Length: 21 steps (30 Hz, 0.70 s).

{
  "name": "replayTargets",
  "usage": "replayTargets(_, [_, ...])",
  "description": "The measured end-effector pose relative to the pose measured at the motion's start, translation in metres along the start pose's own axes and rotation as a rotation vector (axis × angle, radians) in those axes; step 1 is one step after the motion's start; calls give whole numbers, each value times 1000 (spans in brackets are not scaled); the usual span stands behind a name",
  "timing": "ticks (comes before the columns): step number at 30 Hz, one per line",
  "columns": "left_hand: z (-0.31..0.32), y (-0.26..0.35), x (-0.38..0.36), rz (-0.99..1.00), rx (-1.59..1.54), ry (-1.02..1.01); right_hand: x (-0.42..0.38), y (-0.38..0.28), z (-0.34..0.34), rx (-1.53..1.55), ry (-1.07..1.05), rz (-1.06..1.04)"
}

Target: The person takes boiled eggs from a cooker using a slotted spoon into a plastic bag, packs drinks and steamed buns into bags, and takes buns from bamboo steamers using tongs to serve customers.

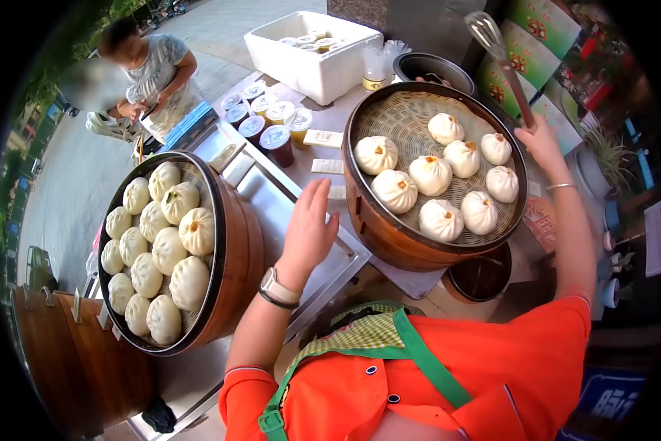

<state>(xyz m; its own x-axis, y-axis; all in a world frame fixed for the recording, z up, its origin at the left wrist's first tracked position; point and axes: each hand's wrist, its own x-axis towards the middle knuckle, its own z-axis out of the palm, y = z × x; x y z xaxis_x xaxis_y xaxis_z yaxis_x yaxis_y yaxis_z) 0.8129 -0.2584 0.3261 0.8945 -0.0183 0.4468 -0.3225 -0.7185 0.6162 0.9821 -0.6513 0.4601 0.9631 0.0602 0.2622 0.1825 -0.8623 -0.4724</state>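
Observation:
My right hand [542,141] is closed round the handle of a metal whisk [510,77], held up at the right rim of a bamboo steamer [411,246]. Several white buns [431,175] with small orange-brown spots on top lie on its woven base. My left hand [312,228] is raised between this steamer and another one [235,272] at the left, fingers stretched out and nothing held. The left steamer is filled with several pleated buns [169,250]. Below my left hand, a metal surface [268,198] shows.
Lidded drink cups [276,143] stand beyond the metal surface, near a white foam box [312,62]. A dark pot [433,72] sits behind the right steamer. Across the counter at the upper left are a person [157,73] and a blurred shape. A wooden barrel [80,360] is lower left.

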Motion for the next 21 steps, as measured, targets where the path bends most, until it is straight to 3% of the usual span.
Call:
replayTargets(1, [14,-16,27,108,142,62,7,63,-7,-128,88,121])
replayTargets(3, [39,-48,76,59,388,-12,-11,138,-18,-97,171,351])
replayTargets(5, [55,-71,108,-28,589,-122,-28,198,-8,240,154,480])
replayTargets(7, [69,-99,129,93,661,-178,-37,207,-4,767,-113,726])
replayTargets(8, [73,-105,136,146,691,-217,-36,205,6,773,-110,733])
replayTargets(10, [73,-107,147,232,714,-286,-32,203,35,1271,93,623])
replayTargets(14, [58,-111,156,418,733,-247,-28,189,37,1122,-38,613])
replayTargets(17, [22,-76,160,441,650,-195,-24,150,15,922,-29,686])
replayTargets(20, [-31,-56,152,426,742,-181,6,159,6,994,-18,572])
replayTargets(21, [-53,-56,148,423,755,-160,14,130,2,1004,-33,542])
